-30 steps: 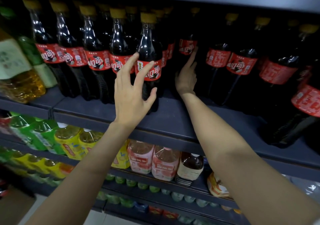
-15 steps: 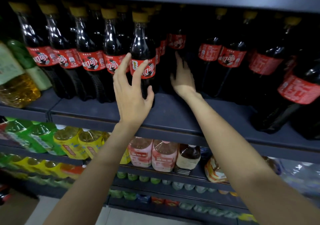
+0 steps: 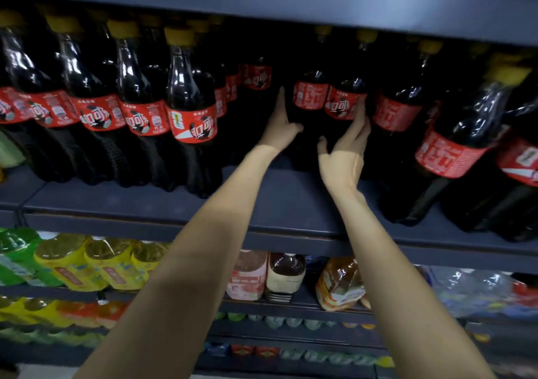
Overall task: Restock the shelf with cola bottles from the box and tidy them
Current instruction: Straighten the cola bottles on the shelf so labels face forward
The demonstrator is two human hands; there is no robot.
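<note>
A dim shop aisle, and a dark shelf (image 3: 279, 204) packed with cola bottles standing upright, yellow caps up, red labels mostly facing out. Both bare arms reach up and forward into a gap set back in the row. The left hand (image 3: 278, 129) lies flat against the left side of a recessed cola bottle (image 3: 310, 99), fingers straight and pointing upward, thumb spread out. The right hand (image 3: 346, 148) cups the neighbouring bottle (image 3: 345, 102) from its right, fingers (image 3: 359, 116) extended up along the label, thumb apart; neither hand is curled closed. Those two bottles stand vertical, touching each other. Yellow and green drinks (image 3: 87, 262) fill the lower shelf.
</note>
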